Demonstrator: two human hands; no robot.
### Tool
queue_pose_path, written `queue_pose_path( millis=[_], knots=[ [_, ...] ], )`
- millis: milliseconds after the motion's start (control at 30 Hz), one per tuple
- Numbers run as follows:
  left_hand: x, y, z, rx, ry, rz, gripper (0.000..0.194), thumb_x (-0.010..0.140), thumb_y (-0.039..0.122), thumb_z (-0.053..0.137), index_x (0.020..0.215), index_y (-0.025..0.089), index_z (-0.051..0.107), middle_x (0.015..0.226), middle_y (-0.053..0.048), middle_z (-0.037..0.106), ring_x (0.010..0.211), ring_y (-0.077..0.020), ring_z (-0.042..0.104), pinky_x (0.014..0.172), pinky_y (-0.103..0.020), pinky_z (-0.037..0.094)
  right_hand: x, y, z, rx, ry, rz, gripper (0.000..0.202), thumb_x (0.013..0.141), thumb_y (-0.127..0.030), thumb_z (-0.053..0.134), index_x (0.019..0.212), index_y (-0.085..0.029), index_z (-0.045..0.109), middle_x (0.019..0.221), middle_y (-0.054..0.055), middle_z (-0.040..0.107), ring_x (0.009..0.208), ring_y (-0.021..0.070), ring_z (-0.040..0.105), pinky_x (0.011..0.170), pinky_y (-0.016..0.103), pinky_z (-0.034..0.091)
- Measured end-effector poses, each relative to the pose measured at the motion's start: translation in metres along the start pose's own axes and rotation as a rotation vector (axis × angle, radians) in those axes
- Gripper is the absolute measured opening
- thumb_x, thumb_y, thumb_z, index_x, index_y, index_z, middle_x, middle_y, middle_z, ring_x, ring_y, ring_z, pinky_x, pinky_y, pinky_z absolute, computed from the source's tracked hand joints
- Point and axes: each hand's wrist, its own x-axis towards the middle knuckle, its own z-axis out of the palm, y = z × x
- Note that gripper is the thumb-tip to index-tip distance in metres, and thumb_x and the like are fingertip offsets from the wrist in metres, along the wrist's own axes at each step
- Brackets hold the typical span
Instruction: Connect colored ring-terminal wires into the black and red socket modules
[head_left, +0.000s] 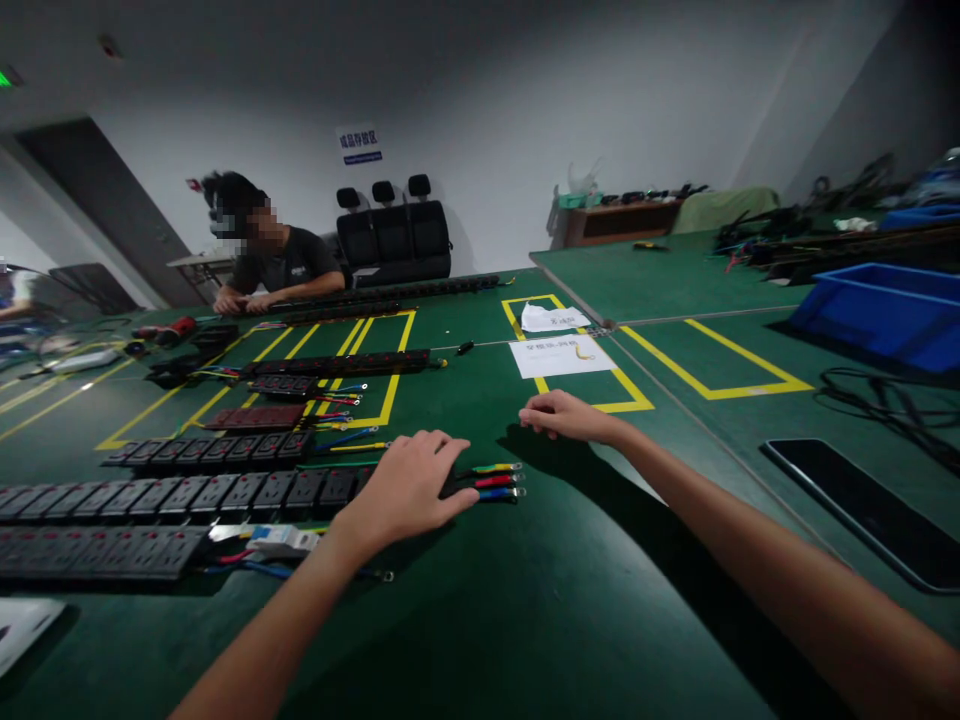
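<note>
Surface: your smooth green table bears rectangles of yellow tape.
Strip: a long black plastic socket strip lies at your left; your left hand is over its wired end, thumb and fingers spread wide.
Paper: a printed white sheet lies beyond your right hand, its fingers curled; you cannot tell whether they hold anything.
Right side: a black rectangular phone, near an open blue plastic bin.
Room: three joined black seats by the white wall.

Blue bin, black phone
</note>
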Motion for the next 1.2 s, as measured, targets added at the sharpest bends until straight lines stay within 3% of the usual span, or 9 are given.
queue_pose_path(
  millis=[133,200,267,467,600,767,933,1200],
  knots=[
    [0.007,0.012,0.03,-0.011,0.077,0.052,0.054,0.096,0.056,0.056,0.135,0.018,0.06,0.125,-0.013,0.066,0.11,-0.0291,0.062,0.09,-0.042,0.049,-0.014,-0.03,-0.005,-0.125,-0.12,0.029,0.061,0.091,-0.072,0.051,0.074,-0.016,0.07,0.072,0.008,0.069,0.058,0.0149,0.058,0.054,0.027,0.041],
    [0.007,0.011,0.04,0.003,0.103,0.067,0.051,0.096,0.053,0.057,0.134,0.018,0.061,0.123,-0.013,0.066,0.109,-0.0289,0.061,0.09,-0.042,0.049,-0.018,-0.04,0.004,-0.276,-0.184,0.04,0.066,0.095,-0.072,0.042,0.067,-0.018,0.068,0.064,0.007,0.067,0.053,0.014,0.056,0.054,0.028,0.038],
    [0.006,0.009,0.045,0.008,0.111,0.084,0.049,0.097,0.05,0.058,0.135,0.018,0.06,0.123,-0.013,0.066,0.109,-0.0285,0.061,0.089,-0.042,0.049,-0.019,-0.045,0.017,-0.425,-0.17,0.061,0.071,0.096,-0.074,0.04,0.059,-0.019,0.064,0.057,0.006,0.063,0.047,0.0125,0.049,0.052,0.029,0.031],
    [0.002,0.006,0.05,0.033,0.12,0.147,0.039,0.1,0.041,0.054,0.131,0.019,0.063,0.119,-0.012,0.067,0.104,-0.0268,0.061,0.084,-0.04,0.049,-0.015,-0.049,0.049,-0.518,-0.086,0.082,0.067,0.09,-0.072,0.052,0.049,-0.02,0.057,0.048,0.002,0.05,0.045,0.0106,0.037,0.053,0.031,0.023],
    [0.004,0.006,0.056,0.052,0.148,0.2,0.036,0.102,0.039,0.05,0.127,0.017,0.064,0.117,-0.013,0.069,0.106,-0.0269,0.062,0.083,-0.04,0.049,-0.012,-0.046,0.051,-0.427,-0.086,0.151,0.066,0.09,-0.07,0.053,0.047,-0.02,0.054,0.047,0.002,0.049,0.045,0.0112,0.037,0.053,0.032,0.022],
    [0.003,0.005,0.059,0.039,0.187,0.222,0.037,0.103,0.038,0.05,0.128,0.015,0.064,0.121,-0.015,0.069,0.115,-0.0292,0.06,0.09,-0.044,0.049,-0.011,-0.041,0.052,-0.42,0.005,0.12,0.062,0.086,-0.07,0.056,0.049,-0.021,0.053,0.048,0.002,0.05,0.046,0.0119,0.037,0.052,0.032,0.022],
    [0.002,0.006,0.06,0.041,0.171,0.202,0.037,0.104,0.037,0.051,0.131,0.014,0.061,0.12,-0.013,0.069,0.114,-0.0283,0.061,0.09,-0.042,0.047,-0.008,-0.041,0.055,-0.359,0.021,0.211,0.057,0.085,-0.067,0.058,0.052,-0.021,0.055,0.051,0.003,0.053,0.048,0.0129,0.04,0.052,0.032,0.022],
    [0.002,0.006,0.059,0.051,0.157,0.199,0.035,0.102,0.035,0.057,0.129,0.015,0.061,0.117,-0.012,0.069,0.109,-0.0273,0.061,0.087,-0.04,0.046,-0.006,-0.063,0.057,-0.489,0.102,0.284,0.048,0.083,-0.056,0.066,0.051,-0.022,0.053,0.053,0.003,0.052,0.051,0.0145,0.041,0.055,0.032,0.023]
  ],
)
